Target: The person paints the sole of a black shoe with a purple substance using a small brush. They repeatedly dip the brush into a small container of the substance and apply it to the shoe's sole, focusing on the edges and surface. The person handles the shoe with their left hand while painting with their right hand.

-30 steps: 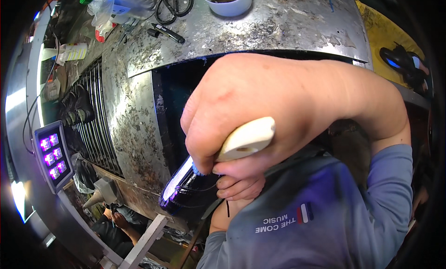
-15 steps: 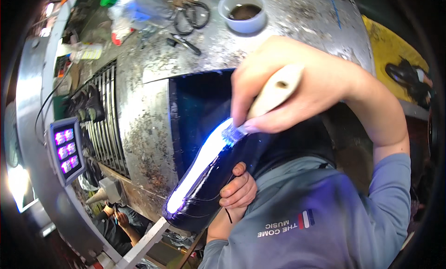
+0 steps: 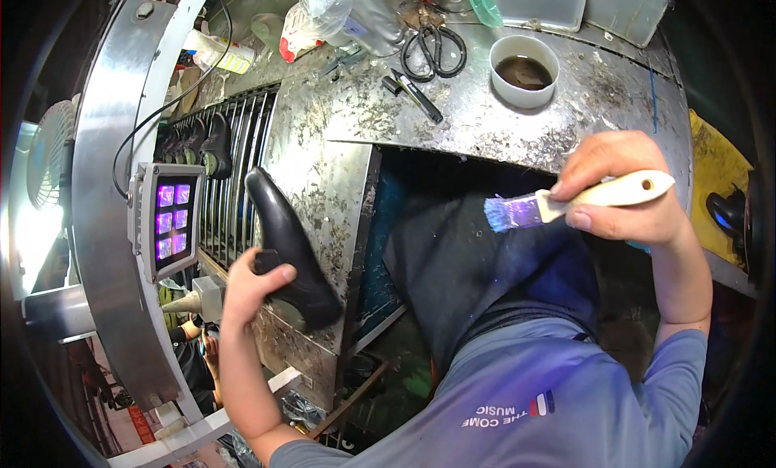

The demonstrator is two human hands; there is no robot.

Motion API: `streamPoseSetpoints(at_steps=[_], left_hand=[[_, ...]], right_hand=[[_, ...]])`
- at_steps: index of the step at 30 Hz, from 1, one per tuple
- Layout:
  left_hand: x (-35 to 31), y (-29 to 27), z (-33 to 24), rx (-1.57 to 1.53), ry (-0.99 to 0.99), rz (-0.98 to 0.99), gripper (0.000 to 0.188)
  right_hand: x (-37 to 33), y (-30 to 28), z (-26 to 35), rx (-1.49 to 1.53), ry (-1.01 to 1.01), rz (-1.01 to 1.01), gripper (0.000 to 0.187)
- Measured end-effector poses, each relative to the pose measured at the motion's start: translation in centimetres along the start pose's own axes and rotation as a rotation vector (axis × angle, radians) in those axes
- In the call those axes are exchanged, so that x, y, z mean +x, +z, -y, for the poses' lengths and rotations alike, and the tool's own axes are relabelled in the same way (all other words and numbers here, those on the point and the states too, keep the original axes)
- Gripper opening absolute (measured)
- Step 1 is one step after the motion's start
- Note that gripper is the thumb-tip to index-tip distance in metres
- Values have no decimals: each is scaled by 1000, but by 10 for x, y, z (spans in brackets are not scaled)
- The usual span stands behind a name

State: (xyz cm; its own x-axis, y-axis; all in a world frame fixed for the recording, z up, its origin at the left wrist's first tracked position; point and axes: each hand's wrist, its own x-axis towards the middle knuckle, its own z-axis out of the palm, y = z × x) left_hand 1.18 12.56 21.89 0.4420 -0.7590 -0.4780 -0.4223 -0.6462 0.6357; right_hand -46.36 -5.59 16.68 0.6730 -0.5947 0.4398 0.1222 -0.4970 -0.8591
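Note:
A black shoe or ankle boot (image 3: pixel 289 225) is in my left hand (image 3: pixel 249 284), which grips its lower part with the thumb across it. It is tilted over the metal bench edge, its narrow end toward the rack (image 3: pixel 234 225) of dark bars. My right hand (image 3: pixel 622 189) holds a flat paintbrush (image 3: pixel 638 189) by its pale wooden handle. The wet-looking bristles glow blue-violet and point left, above my dark apron (image 3: pixel 493 266), apart from the shoe.
A white tub (image 3: pixel 524 92) of dark liquid stands on the stained metal bench (image 3: pixel 477 128). Beside it lie black-handled scissors (image 3: pixel 435 52) and a marker (image 3: pixel 420 100). Several dark shoes (image 3: pixel 215 149) sit on the rack. A violet-lit lamp panel (image 3: pixel 170 217) stands at left. Another person's hand (image 3: pixel 210 351) shows below.
The brush has lifted off the glowing strip on the shoe and moved right with my right hand. My left hand has carried the shoe left, toward the rack. The view has shifted.

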Motion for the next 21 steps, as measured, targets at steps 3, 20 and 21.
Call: streamPoseSetpoints(at_steps=[3,20,21], left_hand=[[45,-43,7,342,27,-304,62],[351,-161,59,696,5,-805,71],[363,-160,68,685,21,-842,67]], right_hand=[[-7,-2,-4,-7,56,-29,20],[-9,-12,-15,-210,388,-217,23],[-7,-11,-15,-208,414,-234,24]])
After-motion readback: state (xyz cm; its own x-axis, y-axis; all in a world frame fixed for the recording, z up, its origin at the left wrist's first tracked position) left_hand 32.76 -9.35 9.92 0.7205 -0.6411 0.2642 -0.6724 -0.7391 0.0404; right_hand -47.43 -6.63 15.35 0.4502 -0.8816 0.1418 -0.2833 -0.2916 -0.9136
